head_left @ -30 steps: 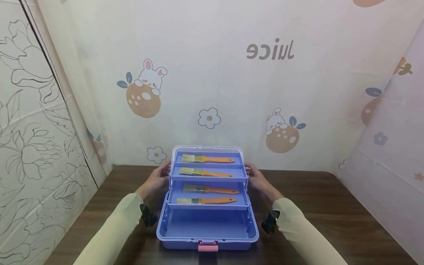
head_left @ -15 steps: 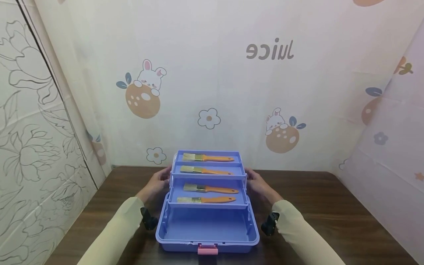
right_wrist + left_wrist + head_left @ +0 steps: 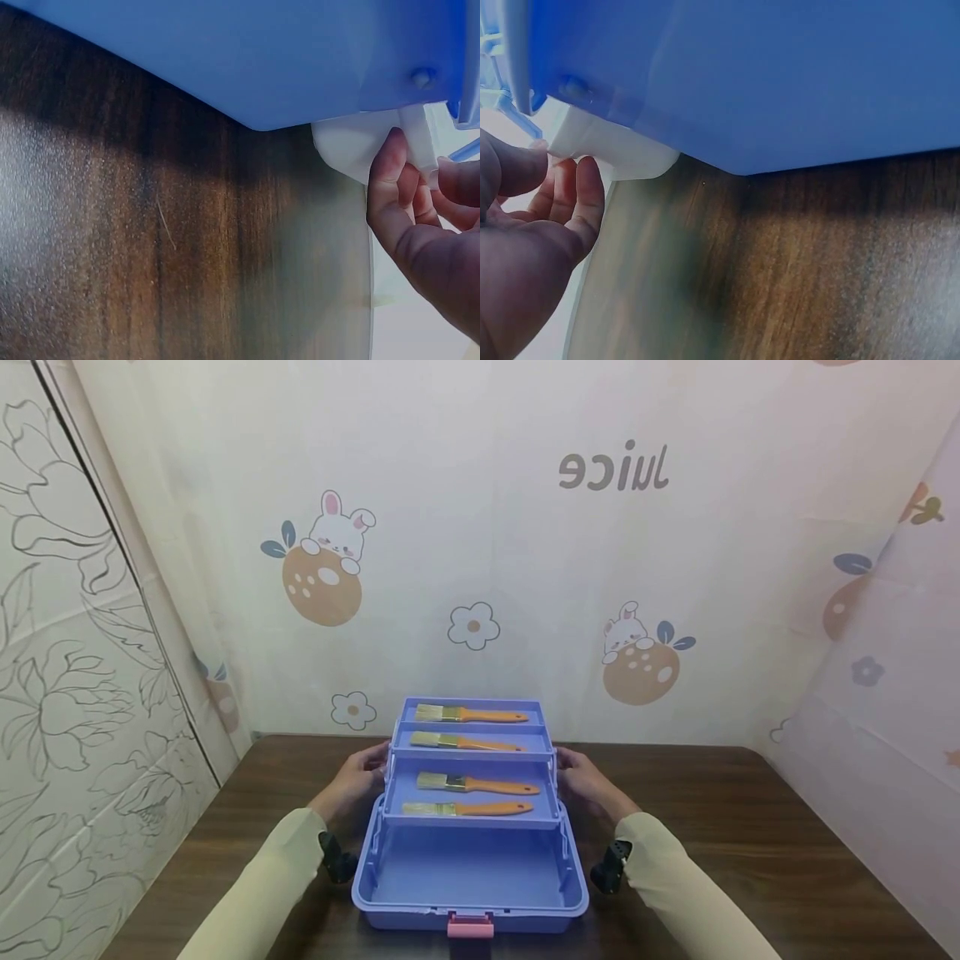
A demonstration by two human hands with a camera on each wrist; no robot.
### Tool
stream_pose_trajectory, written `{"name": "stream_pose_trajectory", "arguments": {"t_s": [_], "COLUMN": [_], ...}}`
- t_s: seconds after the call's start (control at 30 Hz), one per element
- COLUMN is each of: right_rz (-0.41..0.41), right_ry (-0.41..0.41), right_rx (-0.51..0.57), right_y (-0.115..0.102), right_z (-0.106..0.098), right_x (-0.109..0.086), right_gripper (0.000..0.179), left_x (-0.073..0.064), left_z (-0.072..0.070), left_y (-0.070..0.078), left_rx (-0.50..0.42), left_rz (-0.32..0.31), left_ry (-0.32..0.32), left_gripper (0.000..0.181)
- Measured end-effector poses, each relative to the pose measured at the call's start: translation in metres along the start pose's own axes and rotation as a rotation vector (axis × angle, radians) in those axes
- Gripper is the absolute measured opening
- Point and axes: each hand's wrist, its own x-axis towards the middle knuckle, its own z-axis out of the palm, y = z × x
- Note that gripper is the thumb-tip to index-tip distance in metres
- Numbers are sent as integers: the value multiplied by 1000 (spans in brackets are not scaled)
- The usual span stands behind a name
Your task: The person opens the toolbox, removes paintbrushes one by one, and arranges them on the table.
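A blue toolbox stands unfolded, its two stepped trays raised above the bottom compartment. On the upper tray lie two paintbrushes with orange handles; on the lower tray lie two more, one being a front paintbrush. My left hand pinches the left edge of the translucent white lid between thumb and fingers. At the opposite edge of the lid, my right hand pinches it likewise. From the head view the lid is mostly hidden behind the trays.
The toolbox rests on a dark wooden table, with a pink latch at its front. A patterned curtain hangs behind the table, with further printed cloth on the left side.
The lid's top edge, which stood above the upper tray, has dropped back behind it. Both hands have lowered slightly along with it. The paintbrushes stay in their places.
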Motion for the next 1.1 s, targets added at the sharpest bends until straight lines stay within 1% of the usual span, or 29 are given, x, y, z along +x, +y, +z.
{"name": "stream_pose_trajectory", "arguments": {"t_s": [0.1,0.27,0.33,0.43,0.53,0.67,0.7,0.83,0.97,1.03,1.1], "right_rz": [15,32,42,41,36,33,31,36,51,55,59], "right_ry": [-2,11,22,19,14,19,19,25,37,42,50], "right_rx": [-16,-35,-35,-39,-39,-42,-48,-51,-50,-62,-73], "right_y": [0,0,0,-1,-1,0,0,1,1,2,2], "right_z": [1,2,2,3,3,4,4,4,4,4,4], "right_x": [0,-2,-2,-2,-2,-1,-1,-1,-1,0,0], "right_gripper": [39,40,40,40,39,39,39,40,40,41,42], "left_x": [-2,-6,-7,-8,-7,-3,-3,-3,-4,-4,-3], "left_z": [1,2,2,2,2,3,3,4,4,4,4], "left_y": [0,0,0,-1,-2,-4,-4,-3,-3,-4,-4], "left_rx": [-18,-20,-35,-82,-116,-122,-129,-153,-127,-78,-48], "left_rz": [-16,-34,-40,-50,-45,-39,-47,-66,-65,-47,-46], "left_ry": [-6,-19,-31,-59,-58,-25,-23,-40,-46,-26,-10], "left_gripper": [44,43,45,48,46,42,41,41,43,44,44]}}
